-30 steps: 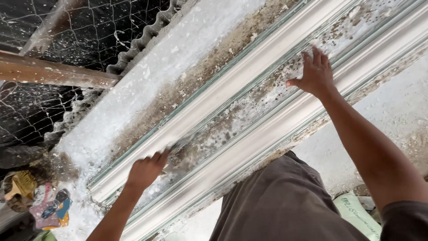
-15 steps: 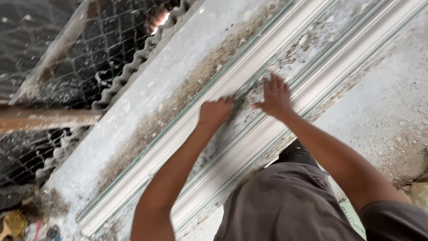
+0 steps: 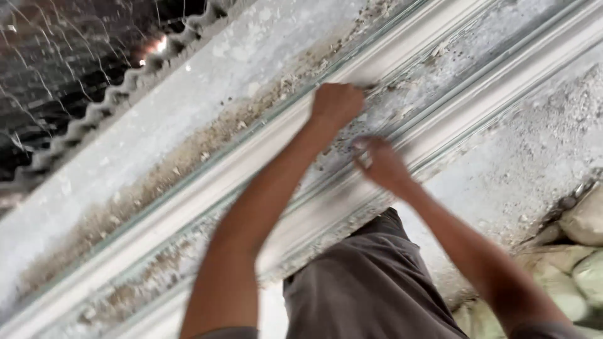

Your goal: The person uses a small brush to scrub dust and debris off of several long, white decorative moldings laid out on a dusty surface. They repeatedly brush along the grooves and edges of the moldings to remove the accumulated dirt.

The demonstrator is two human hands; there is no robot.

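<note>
Reaching forward in the head view, the left hand (image 3: pixel 336 103) is closed into a fist and presses against the upper ridge of a long white moulded strip (image 3: pixel 207 182) that runs slantwise across the frame from lower left to upper right. Whether the fist holds anything is too blurred to tell. The right hand (image 3: pixel 382 164) lies just below and to the right of it, fingers loosely together and fairly flat, touching the speckled, dirty groove (image 3: pixel 433 94) between the strip's two raised ridges; it grips nothing that shows. The two hands are near each other but apart. Above the strip lies a pale dusty slab (image 3: pixel 125 144) with a brown crust along its lower edge, then a corrugated sheet edge (image 3: pixel 119 103) and wire mesh (image 3: pixel 56 56). At lower right, pale lumpy sacks (image 3: pixel 581 251) lie in a heap, their markings unreadable.
</note>
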